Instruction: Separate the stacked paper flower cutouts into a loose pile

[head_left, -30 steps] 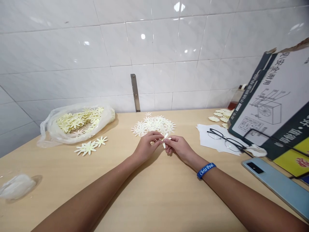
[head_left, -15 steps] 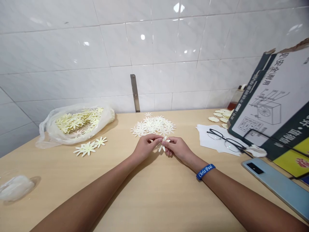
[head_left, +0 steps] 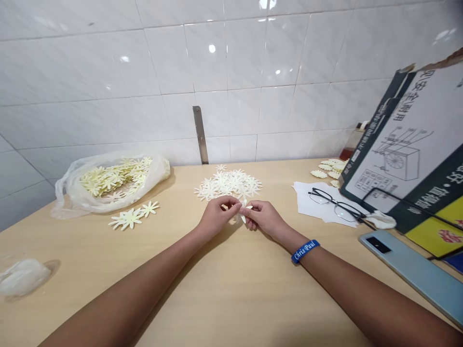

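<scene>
My left hand (head_left: 218, 216) and my right hand (head_left: 264, 218) meet over the middle of the wooden table (head_left: 231, 289). Both pinch one small pale paper flower (head_left: 243, 212) between their fingertips. Just beyond them lies a flat heap of white paper flowers (head_left: 227, 183). My right wrist wears a blue band (head_left: 306, 250).
A clear plastic bag of yellowish flowers (head_left: 112, 180) sits at the left, with a few loose flowers (head_left: 133, 217) in front. Glasses (head_left: 334, 205) lie on white paper at the right, beside a printed box (head_left: 408, 144) and a phone (head_left: 412, 274). Crumpled plastic (head_left: 21, 277) lies far left.
The fingers have worked the paper flower between them, which first showed edge-on and then spread. The view has tilted slightly. The hands stay in place.
</scene>
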Motion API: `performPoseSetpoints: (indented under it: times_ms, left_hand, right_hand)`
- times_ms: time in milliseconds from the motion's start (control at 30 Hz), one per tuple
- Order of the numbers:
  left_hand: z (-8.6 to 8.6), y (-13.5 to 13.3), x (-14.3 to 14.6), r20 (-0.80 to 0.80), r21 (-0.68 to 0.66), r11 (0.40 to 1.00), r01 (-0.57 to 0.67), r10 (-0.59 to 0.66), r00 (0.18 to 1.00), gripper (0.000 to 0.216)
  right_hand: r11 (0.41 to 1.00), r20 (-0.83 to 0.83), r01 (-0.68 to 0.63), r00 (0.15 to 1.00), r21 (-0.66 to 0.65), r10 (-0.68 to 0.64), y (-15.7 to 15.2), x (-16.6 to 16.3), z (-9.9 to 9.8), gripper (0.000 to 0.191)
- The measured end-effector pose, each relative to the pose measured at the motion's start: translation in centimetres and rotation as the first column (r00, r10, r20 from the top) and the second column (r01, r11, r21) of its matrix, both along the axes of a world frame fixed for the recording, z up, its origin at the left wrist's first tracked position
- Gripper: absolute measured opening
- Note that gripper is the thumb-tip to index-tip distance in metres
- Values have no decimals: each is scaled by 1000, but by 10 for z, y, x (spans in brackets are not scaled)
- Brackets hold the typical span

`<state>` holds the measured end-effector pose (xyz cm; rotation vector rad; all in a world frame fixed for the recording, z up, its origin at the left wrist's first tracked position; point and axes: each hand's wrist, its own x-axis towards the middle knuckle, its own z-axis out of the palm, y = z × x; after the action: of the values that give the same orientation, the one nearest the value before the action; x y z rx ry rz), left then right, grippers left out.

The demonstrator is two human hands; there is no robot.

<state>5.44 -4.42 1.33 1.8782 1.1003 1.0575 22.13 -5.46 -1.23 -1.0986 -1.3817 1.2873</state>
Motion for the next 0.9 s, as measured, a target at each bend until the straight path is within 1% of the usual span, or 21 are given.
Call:
performPoseSetpoints:
  times_ms: [233,367,500,900]
  left_hand:
    - [5,-3,2,13,1,1000,-8,8,1000,16]
    - [4,-3,2,-13,3,1000,-6,6,1000,17]
    - [2,-2,1,-5,-7,1000,-2,2,1000,19]
    - [6,-4,2,10,-12,1000,5,-5,1000,16]
  right_hand:
    - [1000,-7,-15,1000,4,15,2,1,-3,38]
    - [1000,-9,-15,1000,5,15,1,0,-4,38]
    - [1000,-13,-15,1000,10,15,2,0,-4,39]
    - [1000,46,-4,999,15,3,-3,-2,2,38]
